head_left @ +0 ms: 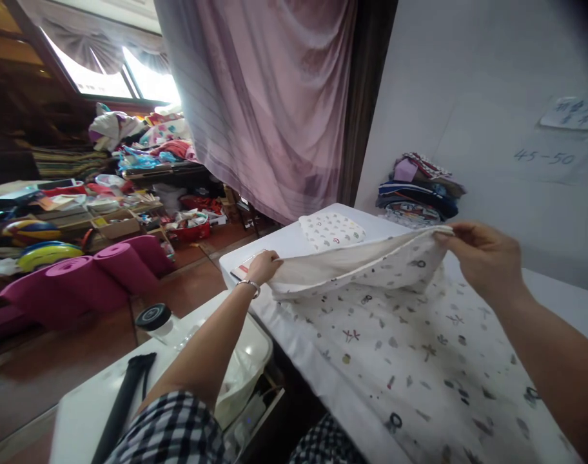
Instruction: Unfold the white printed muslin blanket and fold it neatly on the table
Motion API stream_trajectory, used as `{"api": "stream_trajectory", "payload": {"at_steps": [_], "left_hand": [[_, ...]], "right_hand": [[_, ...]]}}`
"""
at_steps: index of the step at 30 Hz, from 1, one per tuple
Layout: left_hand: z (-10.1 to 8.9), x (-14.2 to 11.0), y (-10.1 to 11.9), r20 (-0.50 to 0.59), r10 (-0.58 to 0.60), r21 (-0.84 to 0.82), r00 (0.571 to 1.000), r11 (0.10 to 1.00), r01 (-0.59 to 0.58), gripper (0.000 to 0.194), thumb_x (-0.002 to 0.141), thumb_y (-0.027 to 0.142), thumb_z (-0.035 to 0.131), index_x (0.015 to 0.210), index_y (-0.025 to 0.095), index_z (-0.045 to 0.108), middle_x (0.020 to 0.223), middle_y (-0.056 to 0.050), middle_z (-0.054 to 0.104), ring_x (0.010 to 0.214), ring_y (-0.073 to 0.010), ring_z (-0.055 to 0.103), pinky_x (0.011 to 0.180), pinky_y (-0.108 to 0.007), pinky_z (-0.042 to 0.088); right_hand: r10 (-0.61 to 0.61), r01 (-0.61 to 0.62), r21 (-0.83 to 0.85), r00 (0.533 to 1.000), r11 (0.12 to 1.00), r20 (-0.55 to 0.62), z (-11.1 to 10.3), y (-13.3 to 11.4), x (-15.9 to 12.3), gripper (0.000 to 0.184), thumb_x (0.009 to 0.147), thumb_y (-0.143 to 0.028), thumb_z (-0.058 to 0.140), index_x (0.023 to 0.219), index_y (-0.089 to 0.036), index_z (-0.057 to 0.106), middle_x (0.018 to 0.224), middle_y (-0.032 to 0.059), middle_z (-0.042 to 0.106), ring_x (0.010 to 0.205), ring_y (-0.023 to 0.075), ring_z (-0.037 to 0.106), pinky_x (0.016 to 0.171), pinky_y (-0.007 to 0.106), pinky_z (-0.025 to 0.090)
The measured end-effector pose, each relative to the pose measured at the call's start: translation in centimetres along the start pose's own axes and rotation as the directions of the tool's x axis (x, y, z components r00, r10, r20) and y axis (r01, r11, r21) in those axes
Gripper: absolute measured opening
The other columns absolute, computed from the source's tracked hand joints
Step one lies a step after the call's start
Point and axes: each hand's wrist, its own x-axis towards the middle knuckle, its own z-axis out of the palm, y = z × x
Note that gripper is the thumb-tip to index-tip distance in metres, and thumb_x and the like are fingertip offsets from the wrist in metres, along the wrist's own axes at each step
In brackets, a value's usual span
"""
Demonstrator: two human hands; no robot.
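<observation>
A white printed fabric cover (400, 348) with small grey, red and black motifs lies spread over the white table, its near part hanging toward me. My left hand (264, 267), with a bracelet on the wrist, pinches the left corner of its far edge. At the other end of that edge, my right hand (487, 254) grips the right corner between thumb and fingers. Between both hands the edge is lifted and stretched, and a plain white inner side shows in the gap. Beyond it lies a folded piece of matching printed fabric (330, 230).
A smaller white table (88, 393) at my left carries a black umbrella-like item (124, 406) and a black-lidded jar (153, 318). Folded clothes (417, 190) are stacked by the wall. Pink rolled mats (81, 283) and cluttered goods stand on the floor at left.
</observation>
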Motion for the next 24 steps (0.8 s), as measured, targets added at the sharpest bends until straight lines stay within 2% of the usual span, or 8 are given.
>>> {"api": "stream_trajectory", "payload": {"at_steps": [4, 6, 9, 13, 16, 18, 20, 24], "left_hand": [[-0.9, 0.1, -0.9, 0.109, -0.084, -0.153, 0.991, 0.983, 0.1, 0.014, 0.069, 0.028, 0.058, 0.076, 0.015, 0.059, 0.077, -0.004, 0.062, 0.069, -0.0163, 0.058, 0.066, -0.027, 0.043], [-1.5, -0.1, -1.3, 0.205, -0.111, -0.249, 0.973, 0.955, 0.161, 0.016, 0.066, 0.027, 0.061, 0.077, 0.015, 0.058, 0.07, -0.002, 0.059, 0.059, -0.0134, 0.056, 0.059, -0.026, 0.045], [-3.2, -0.3, -2.1, 0.318, -0.083, -0.383, 0.945, 0.9, 0.208, 0.023, 0.061, 0.027, 0.065, 0.08, 0.014, 0.059, 0.074, -0.002, 0.061, 0.061, -0.0117, 0.058, 0.058, -0.024, 0.048], [-6.2, -0.1, -3.3, 0.452, 0.002, -0.607, 0.892, 0.734, 0.306, 0.031, 0.056, 0.026, 0.072, 0.084, 0.015, 0.064, 0.075, -0.002, 0.063, 0.056, -0.0085, 0.055, 0.052, -0.02, 0.046], [-7.6, 0.1, -3.8, 0.486, 0.034, -0.691, 0.873, 0.626, 0.361, 0.03, 0.055, 0.022, 0.074, 0.083, 0.014, 0.066, 0.066, -0.001, 0.062, 0.048, -0.0062, 0.049, 0.044, -0.018, 0.039], [-7.8, 0.2, -3.8, 0.483, 0.043, -0.719, 0.874, 0.59, 0.369, 0.027, 0.057, 0.02, 0.074, 0.082, 0.013, 0.067, 0.066, -0.002, 0.062, 0.049, -0.0063, 0.049, 0.045, -0.018, 0.04], [-7.5, 0.4, -3.8, 0.485, 0.042, -0.734, 0.874, 0.563, 0.38, 0.025, 0.058, 0.017, 0.072, 0.081, 0.013, 0.068, 0.07, -0.003, 0.063, 0.053, -0.0071, 0.051, 0.05, -0.019, 0.043], [-5.9, 1.1, -3.6, 0.523, 0.049, -0.728, 0.851, 0.546, 0.416, 0.022, 0.057, 0.012, 0.068, 0.079, 0.013, 0.067, 0.073, -0.002, 0.062, 0.057, -0.0071, 0.05, 0.054, -0.018, 0.044]], "right_hand": [[-0.021, 0.019, 0.164, 1.0, 0.986, 0.009, 1.4, -0.9, 3.8, 0.02, 0.066, -0.027, 0.072, 0.081, -0.016, 0.066, 0.073, 0.0016, 0.061, 0.065, 0.0111, 0.054, 0.065, 0.028, 0.044], [-0.007, 0.006, 0.16, 1.0, 0.987, 0.006, 2.0, -1.5, 5.5, 0.018, 0.065, -0.022, 0.072, 0.079, -0.013, 0.065, 0.071, 0.0016, 0.06, 0.063, 0.0088, 0.052, 0.063, 0.026, 0.042], [0.034, -0.036, 0.103, 0.999, 0.994, 0.02, 2.8, -2.2, 7.7, 0.018, 0.066, -0.021, 0.071, 0.08, -0.011, 0.065, 0.07, 0.0022, 0.059, 0.06, 0.0068, 0.048, 0.06, 0.025, 0.04], [0.072, -0.072, -0.025, 0.997, 0.997, 0.014, 3.9, -2.3, 10.1, 0.025, 0.067, -0.024, 0.07, 0.086, -0.009, 0.066, 0.073, 0.004, 0.061, 0.061, 0.0065, 0.047, 0.06, 0.026, 0.038], [0.092, -0.086, -0.102, 0.994, 0.991, 0.055, 4.8, -2.0, 11.8, 0.024, 0.068, -0.023, 0.069, 0.088, -0.009, 0.067, 0.074, 0.0034, 0.061, 0.061, 0.0063, 0.047, 0.062, 0.026, 0.037], [0.09, -0.071, -0.187, 0.992, 0.98, 0.093, 5.5, -1.9, 12.9, 0.024, 0.069, -0.023, 0.068, 0.088, -0.01, 0.067, 0.073, 0.0028, 0.061, 0.061, 0.0065, 0.047, 0.063, 0.026, 0.036], [0.055, -0.006, -0.308, 0.987, 0.951, 0.151, 6.3, -1.8, 13.9, 0.024, 0.07, -0.026, 0.067, 0.088, -0.011, 0.068, 0.073, 0.0029, 0.061, 0.062, 0.0075, 0.047, 0.063, 0.027, 0.034], [-0.006, 0.166, -0.579, 0.964, 0.798, 0.268, 7.9, -2.3, 15.6, 0.019, 0.069, -0.031, 0.068, 0.077, -0.013, 0.069, 0.073, 0.0048, 0.061, 0.065, 0.0109, 0.048, 0.063, 0.03, 0.03]]}}
